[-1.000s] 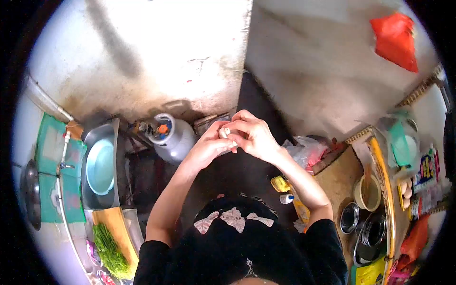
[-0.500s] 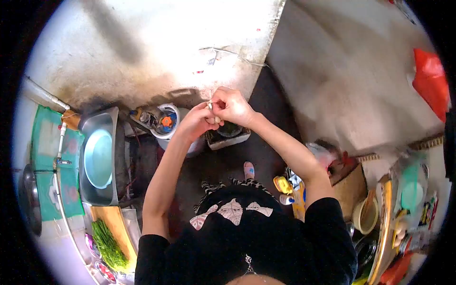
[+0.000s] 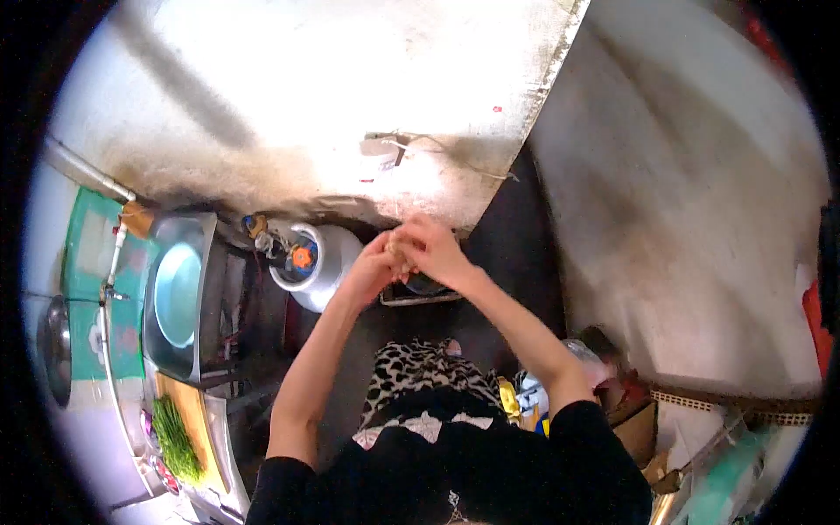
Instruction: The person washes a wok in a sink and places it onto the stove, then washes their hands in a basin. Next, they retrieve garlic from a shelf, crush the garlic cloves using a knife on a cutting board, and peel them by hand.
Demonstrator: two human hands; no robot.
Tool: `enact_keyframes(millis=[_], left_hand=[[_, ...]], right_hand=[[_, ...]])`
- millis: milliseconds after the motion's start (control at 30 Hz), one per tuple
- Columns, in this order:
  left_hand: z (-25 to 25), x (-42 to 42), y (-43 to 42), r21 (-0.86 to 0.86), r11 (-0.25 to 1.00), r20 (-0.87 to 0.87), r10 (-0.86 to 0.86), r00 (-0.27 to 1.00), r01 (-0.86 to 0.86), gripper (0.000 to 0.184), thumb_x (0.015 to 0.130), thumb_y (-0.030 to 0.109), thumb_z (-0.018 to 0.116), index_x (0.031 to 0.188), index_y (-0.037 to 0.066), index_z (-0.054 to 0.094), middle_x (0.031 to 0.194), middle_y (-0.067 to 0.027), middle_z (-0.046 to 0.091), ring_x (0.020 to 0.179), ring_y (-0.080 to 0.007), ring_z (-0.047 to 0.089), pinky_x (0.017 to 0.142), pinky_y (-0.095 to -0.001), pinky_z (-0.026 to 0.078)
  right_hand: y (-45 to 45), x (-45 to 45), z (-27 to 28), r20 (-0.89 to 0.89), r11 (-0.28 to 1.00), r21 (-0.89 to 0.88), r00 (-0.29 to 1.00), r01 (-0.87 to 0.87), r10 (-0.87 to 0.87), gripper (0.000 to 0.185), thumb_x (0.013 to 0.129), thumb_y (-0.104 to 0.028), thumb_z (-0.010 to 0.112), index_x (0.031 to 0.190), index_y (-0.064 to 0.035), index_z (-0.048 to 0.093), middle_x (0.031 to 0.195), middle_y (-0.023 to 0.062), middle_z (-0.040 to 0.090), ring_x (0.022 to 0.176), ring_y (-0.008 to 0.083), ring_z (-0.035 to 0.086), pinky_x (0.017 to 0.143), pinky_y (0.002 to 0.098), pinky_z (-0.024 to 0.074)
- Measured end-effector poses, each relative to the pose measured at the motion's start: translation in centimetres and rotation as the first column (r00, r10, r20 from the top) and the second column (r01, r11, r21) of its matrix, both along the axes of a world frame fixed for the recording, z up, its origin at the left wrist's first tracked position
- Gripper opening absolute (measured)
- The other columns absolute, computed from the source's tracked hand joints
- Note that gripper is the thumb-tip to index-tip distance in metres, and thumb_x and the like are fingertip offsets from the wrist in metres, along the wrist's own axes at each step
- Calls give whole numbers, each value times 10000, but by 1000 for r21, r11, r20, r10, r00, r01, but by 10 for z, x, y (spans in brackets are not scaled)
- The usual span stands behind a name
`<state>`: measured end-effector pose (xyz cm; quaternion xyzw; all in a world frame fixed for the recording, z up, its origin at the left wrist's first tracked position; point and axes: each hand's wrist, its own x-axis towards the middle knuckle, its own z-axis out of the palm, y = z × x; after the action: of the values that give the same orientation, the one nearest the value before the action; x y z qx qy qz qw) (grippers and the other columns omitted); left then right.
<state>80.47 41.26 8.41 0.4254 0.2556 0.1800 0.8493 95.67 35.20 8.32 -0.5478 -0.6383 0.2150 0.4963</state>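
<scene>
My left hand [image 3: 374, 269] is closed around small pale pieces that look like garlic cloves [image 3: 396, 249]. Fingers of my right hand [image 3: 435, 254] are bent and press against the same cloves from the other side, so the two hands meet in front of me. Motion blur and overlapping fingers hide how many pieces there are. Below and behind the hands, a low square container [image 3: 422, 300] stands on the dark floor, partly covered by them.
A grey gas cylinder [image 3: 337, 262] with an orange valve knob [image 3: 304, 256] stands left of my hands. Further left, a light blue basin [image 3: 178, 302] sits in a metal sink [image 3: 206, 254]. Green vegetables [image 3: 178, 446] lie beside a wooden cutting board [image 3: 210, 442]. Bags and boxes crowd the lower right.
My head view has shifted, so the hands and cylinder appear lower. My right fingers, earlier pinching at the tip of a clove, now lie closer over the left hand.
</scene>
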Motion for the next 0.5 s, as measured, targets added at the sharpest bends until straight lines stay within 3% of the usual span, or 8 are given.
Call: enact_keyframes(millis=[67, 133, 167, 267, 300, 333, 400, 500], left_hand=[[-25, 4, 2, -71, 997, -72, 8, 997, -14, 293, 791, 27, 530, 1082, 23, 493, 798, -82, 596, 685, -180, 612, 550, -264, 487], [-41, 8, 5, -60, 997, -161, -53, 986, 43, 322, 783, 26, 576, 1092, 22, 484, 803, -79, 597, 682, -168, 610, 535, -255, 479], [-58, 10, 7, -65, 995, -239, -90, 967, 77, 370, 780, 33, 611, 1121, 18, 468, 807, -74, 594, 688, -161, 605, 547, -248, 474], [-121, 14, 9, -12, 995, -303, -94, 948, 95, 424, 789, 52, 618, 1174, 12, 444, 836, -74, 587, 702, -161, 601, 550, -247, 470], [-138, 18, 8, 24, 996, -295, -74, 953, 84, 447, 807, 65, 597, 1219, 23, 427, 920, -100, 583, 743, -174, 602, 592, -268, 485], [-156, 20, 10, -4, 994, -300, -103, 949, 107, 447, 807, 65, 597, 1219, 23, 427, 920, -100, 583, 743, -174, 602, 592, -268, 485], [-196, 23, 11, -189, 981, -48, 30, 998, -39, 474, 816, 72, 598, 1251, 33, 412, 1015, -122, 580, 777, -184, 616, 636, -299, 518], [-256, 36, 3, -251, 950, -92, 167, 982, -185, 379, 864, 93, 558, 1216, 44, 428, 1020, -118, 571, 801, -195, 607, 678, -310, 513]], right_hand=[[-1, -1, -25, -110, 988, -152, 992, 42, -59, 108, 760, -88, 634, 847, -25, 623, 810, 123, 560, 738, 272, 590, 651, 358, 477], [4, -5, -71, -319, 952, -293, 930, 88, -184, 77, 765, -35, 626, 834, -9, 603, 787, 127, 551, 691, 262, 583, 618, 337, 466], [6, -6, -89, -228, 956, -220, 943, 193, -242, 61, 770, 6, 613, 817, 5, 574, 750, 126, 542, 643, 243, 571, 583, 320, 450], [9, -10, -160, -289, 922, -223, 881, 318, -374, 43, 792, -3, 586, 802, 15, 548, 715, 130, 535, 628, 233, 565, 567, 325, 439], [13, -9, -189, -279, 876, -317, 847, 364, -453, 60, 842, -19, 558, 786, -1, 546, 679, 30, 552, 624, 110, 544, 562, 258, 448], [13, -7, -219, -273, 859, -343, 834, 381, -479, 60, 842, -19, 558, 786, -1, 546, 679, 30, 552, 624, 110, 544, 562, 258, 448], [5, -8, -263, -456, 737, -548, 598, 395, -659, 82, 863, -24, 531, 785, -8, 549, 671, 12, 541, 604, 79, 514, 536, 242, 427], [10, -15, -301, -544, 770, -433, 546, 467, -637, 104, 897, -27, 488, 840, -15, 574, 653, -10, 520, 546, 47, 469, 474, 219, 384]])
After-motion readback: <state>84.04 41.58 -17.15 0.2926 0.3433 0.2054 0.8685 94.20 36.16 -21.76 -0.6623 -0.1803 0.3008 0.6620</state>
